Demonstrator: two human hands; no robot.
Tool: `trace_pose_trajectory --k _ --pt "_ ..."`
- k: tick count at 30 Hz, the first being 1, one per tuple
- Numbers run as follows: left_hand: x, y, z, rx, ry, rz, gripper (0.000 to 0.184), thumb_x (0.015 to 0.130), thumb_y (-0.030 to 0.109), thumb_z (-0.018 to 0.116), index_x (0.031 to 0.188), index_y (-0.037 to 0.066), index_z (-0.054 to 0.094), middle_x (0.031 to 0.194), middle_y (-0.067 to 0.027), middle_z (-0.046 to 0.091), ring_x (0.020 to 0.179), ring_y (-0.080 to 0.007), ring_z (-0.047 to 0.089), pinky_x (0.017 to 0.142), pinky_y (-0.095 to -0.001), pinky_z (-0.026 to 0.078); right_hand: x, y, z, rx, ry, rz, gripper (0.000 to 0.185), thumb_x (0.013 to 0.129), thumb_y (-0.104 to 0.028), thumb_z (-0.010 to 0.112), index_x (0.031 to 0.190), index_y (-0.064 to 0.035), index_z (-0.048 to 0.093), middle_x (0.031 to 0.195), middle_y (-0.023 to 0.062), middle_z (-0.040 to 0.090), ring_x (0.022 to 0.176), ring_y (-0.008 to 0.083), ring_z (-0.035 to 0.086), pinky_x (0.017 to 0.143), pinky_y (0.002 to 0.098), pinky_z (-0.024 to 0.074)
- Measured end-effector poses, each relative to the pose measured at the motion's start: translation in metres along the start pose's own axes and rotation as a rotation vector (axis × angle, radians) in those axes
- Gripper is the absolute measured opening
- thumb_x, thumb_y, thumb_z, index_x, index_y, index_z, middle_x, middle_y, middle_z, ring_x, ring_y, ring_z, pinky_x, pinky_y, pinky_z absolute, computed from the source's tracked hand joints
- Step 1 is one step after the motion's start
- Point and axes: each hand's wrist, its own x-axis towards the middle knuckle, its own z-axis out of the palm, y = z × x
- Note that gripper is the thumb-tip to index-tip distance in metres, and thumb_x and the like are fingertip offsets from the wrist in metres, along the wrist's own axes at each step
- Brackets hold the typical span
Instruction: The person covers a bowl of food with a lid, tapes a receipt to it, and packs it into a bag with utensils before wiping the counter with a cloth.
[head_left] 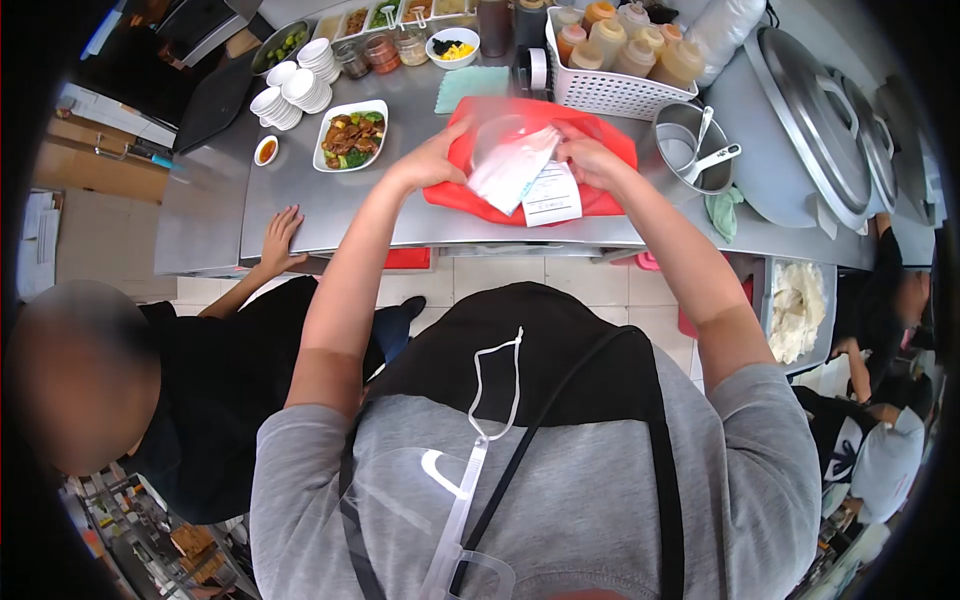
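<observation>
Bag (455, 198), red: on counter (330, 215), at near-left side of white basket (625, 92). Left hand (428, 162): at edge farther from basket; right hand (592, 160): beside white packet (508, 178), nearer basket; apparently spread to steady both sides. Finger closure: impossible to tell. Printed slip (552, 196): face up, presumably for reading.

Looked like a commercial kitchen, restaurant type. Steel counter (300, 205) carried squeeze bottles (607, 42) packed in a white basket (618, 93), condiment jars (382, 54), stacked small white dishes (307, 90), and a plated meat-and-greens dish (352, 138). Big metal lid (812, 110) sat far right. Black apron (490, 350) on the camera wearer; other people (230, 400) stood around.
</observation>
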Motion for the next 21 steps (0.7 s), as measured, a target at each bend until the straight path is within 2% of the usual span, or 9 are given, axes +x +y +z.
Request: trace_pose_trajectory --k 5,8,9,11,14,15,17,18,21 --pt "-0.009 0.006 0.007 0.203 0.134 0.089 0.08 0.052 0.005 0.058 0.127 0.007 0.028 0.127 -0.0204 0.03 0.119 -0.0299 0.027 0.096 -0.0301 0.026 0.001 0.011 0.027 -0.022 -0.012 -0.013 0.051 0.071 0.001 0.042 0.119 -0.0112 0.031 0.102 0.009 0.05 0.083 0.0212 0.056 0.06 0.0368 0.0502" --pt "-0.021 0.004 0.008 0.281 0.126 0.097 0.081 0.052 0.007 0.062 0.126 0.013 0.031 0.128 -0.0201 0.025 0.118 -0.0316 0.028 0.096 -0.0316 0.028 0.008 0.02 0.018 -0.694 0.147 -0.164 0.038 0.078 -0.013 0.049 0.114 -0.007 0.04 0.104 0.0152 0.051 0.084 0.0244 0.056 0.065 0.0351 0.0488" --pt "-0.025 0.006 0.009 0.334 0.128 0.082 0.081 0.052 0.009 0.064 0.126 0.015 0.031 0.129 -0.02 0.023 0.118 -0.0321 0.028 0.095 -0.0322 0.028 -0.013 0.005 0.022 -0.692 0.146 -0.16 0.038 0.078 -0.013 0.049 0.114 -0.007 0.04 0.104 0.0152 0.051 0.084 0.0244 0.056 0.065 0.0351 0.0488" --pt "-0.035 0.007 0.011 0.349 0.132 0.065 0.082 0.053 0.01 0.066 0.126 0.019 0.031 0.13 -0.0203 0.019 0.117 -0.0338 0.029 0.095 -0.0335 0.03 -0.057 -0.019 0.026 -1.241 0.096 -0.411 0.04 0.076 -0.017 0.054 0.113 -0.0058 0.042 0.104 0.0178 0.051 0.084 0.0276 0.056 0.067 0.0345 0.0465" --pt "-0.047 0.01 0.019 0.422 0.178 0.059 0.082 0.054 0.01 0.066 0.126 0.023 0.03 0.129 -0.0223 0.021 0.116 -0.0354 0.031 0.094 -0.0349 0.031 -0.118 -0.04 0.027 -0.953 0.099 -0.602 0.046 0.072 -0.017 0.059 0.114 -0.0084 0.044 0.106 0.0172 0.05 0.087 0.0305 0.054 0.072 0.0375 0.0432" --pt "-0.051 0.013 0.023 0.478 0.216 0.051 0.082 0.055 0.01 0.065 0.127 0.025 0.029 0.128 -0.0232 0.02 0.112 -0.0365 0.035 0.091 -0.0361 0.034 -0.126 -0.041 0.026 -1.135 0.448 -0.861 0.05 0.07 -0.016 0.061 0.116 -0.0102 0.042 0.106 0.0165 0.05 0.088 0.0317 0.053 0.075 0.0377 0.0423" --pt "-0.056 0.018 0.032 0.533 0.261 0.042 0.082 0.056 0.009 0.064 0.127 0.027 0.027 0.128 -0.0241 0.019 0.108 -0.0375 0.039 0.089 -0.0373 0.037 -0.132 -0.033 0.025 -1.292 0.811 -1.122 0.055 0.069 -0.015 0.063 0.118 -0.0121 0.04 0.106 0.0158 0.05 0.089 0.0328 0.053 0.077 0.038 0.0414" --pt "-0.059 0.019 0.037 0.63 0.28 -0.026 0.081 0.057 0.008 0.063 0.127 0.028 0.026 0.121 -0.0247 0.028 0.1 -0.0382 0.045 0.084 -0.0386 0.04 -0.129 -0.018 0.024 -1.345 0.773 -0.903 0.056 0.068 -0.013 0.062 0.119 -0.013 0.038 0.105 0.0162 0.05 0.089 0.0334 0.052 0.077 0.0384 0.0416" --pt "-0.063 0.038 0.029 0.814 0.228 -0.194 0.079 0.06 0.005 0.06 0.127 0.028 0.025 0.105 -0.0238 0.045 0.086 -0.0392 0.052 0.074 -0.0414 0.044 -0.113 0.002 -0.003 -1.299 0.617 -0.639 0.058 0.068 -0.01 0.061 0.12 -0.0129 0.035 0.101 0.0154 0.052 0.089 0.0311 0.053 0.076 0.0377 0.0426"
